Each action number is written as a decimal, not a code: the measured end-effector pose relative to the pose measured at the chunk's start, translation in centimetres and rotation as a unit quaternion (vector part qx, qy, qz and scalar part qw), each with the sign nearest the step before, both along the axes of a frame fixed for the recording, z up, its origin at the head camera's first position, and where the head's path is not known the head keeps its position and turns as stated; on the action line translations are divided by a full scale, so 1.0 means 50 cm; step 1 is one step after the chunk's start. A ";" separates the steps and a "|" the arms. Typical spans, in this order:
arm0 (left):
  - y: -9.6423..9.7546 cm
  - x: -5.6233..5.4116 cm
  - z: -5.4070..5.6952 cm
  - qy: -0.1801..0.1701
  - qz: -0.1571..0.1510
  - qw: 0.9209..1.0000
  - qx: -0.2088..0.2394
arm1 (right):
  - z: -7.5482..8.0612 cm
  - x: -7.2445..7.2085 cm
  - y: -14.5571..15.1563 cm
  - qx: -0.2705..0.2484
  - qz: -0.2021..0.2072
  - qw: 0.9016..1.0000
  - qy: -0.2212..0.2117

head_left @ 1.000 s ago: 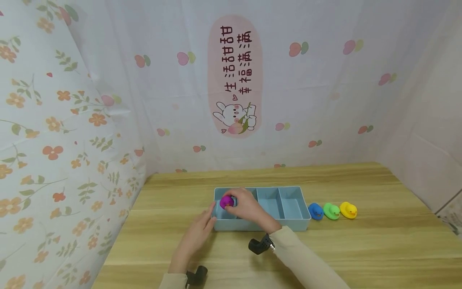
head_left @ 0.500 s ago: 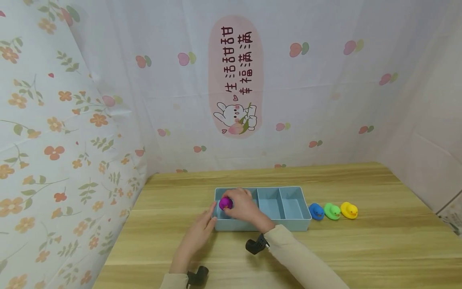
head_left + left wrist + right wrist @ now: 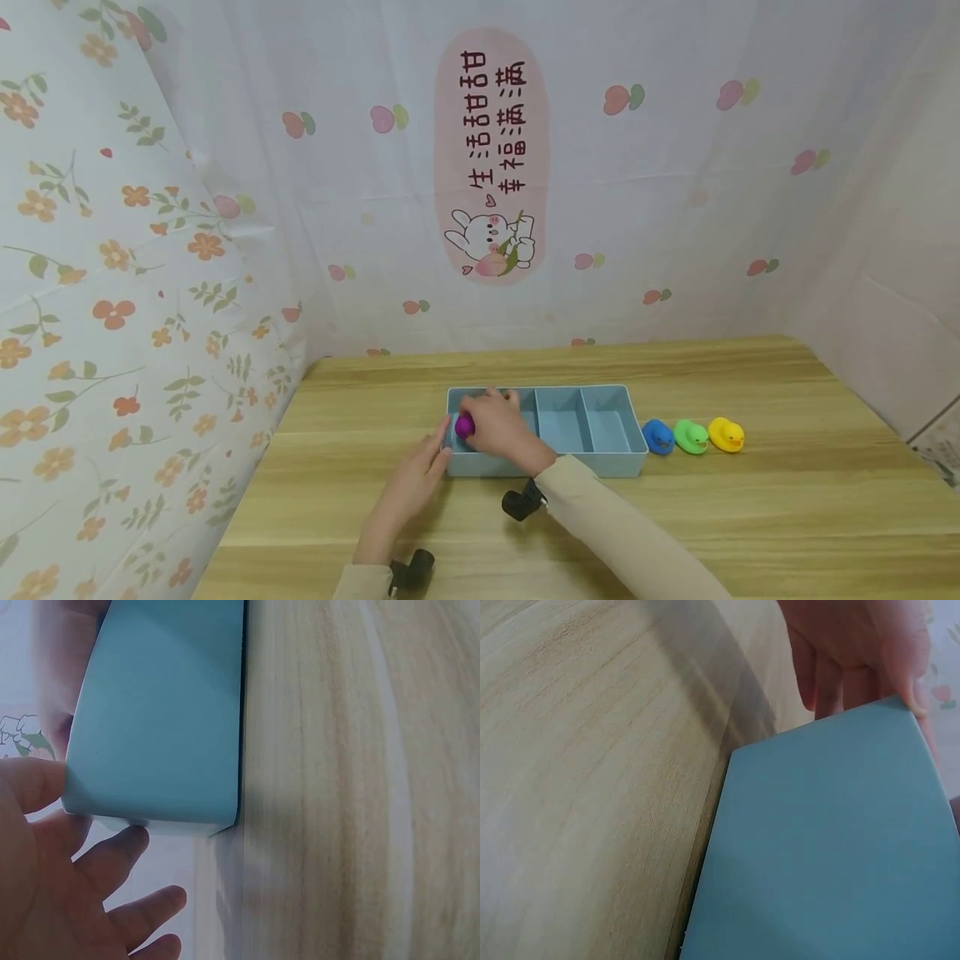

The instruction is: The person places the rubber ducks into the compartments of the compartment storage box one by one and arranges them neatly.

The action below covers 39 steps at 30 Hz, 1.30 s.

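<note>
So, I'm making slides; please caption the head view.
Right hand holds a purple toy at a divided blue tray, left hand touching its end; blue duck, green duck, yellow duck alongside.

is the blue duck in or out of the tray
Out. The head view shows the blue duck on the table, just right of the tray, beside the green duck.

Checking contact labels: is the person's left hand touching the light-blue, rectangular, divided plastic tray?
Touching. The left wrist view shows the left hand with its thumb against the tray near a corner.
</note>
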State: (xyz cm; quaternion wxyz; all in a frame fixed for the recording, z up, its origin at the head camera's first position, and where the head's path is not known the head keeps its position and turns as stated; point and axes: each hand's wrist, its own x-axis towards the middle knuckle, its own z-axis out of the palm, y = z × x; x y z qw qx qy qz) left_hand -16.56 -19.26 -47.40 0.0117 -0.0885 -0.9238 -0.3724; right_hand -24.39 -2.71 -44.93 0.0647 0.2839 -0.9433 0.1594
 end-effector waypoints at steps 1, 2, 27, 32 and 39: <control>0.000 0.000 -0.001 0.000 0.000 1.000 -0.001 | 0.000 0.000 -0.002 0.006 -0.002 1.000 0.003; 0.000 -0.001 -0.001 0.004 -0.002 1.000 -0.004 | 0.000 0.000 -0.003 0.012 -0.003 1.000 0.006; 0.000 -0.004 0.005 0.002 -0.009 1.000 -0.002 | 0.002 -0.006 -0.019 0.101 -0.029 0.994 0.038; 0.000 -0.004 0.005 0.004 -0.010 1.000 -0.004 | 0.002 -0.009 -0.022 0.111 -0.027 0.993 0.027; 0.001 -0.001 0.004 0.002 -0.005 1.000 -0.004 | 0.002 -0.011 -0.022 0.121 -0.028 0.992 -0.003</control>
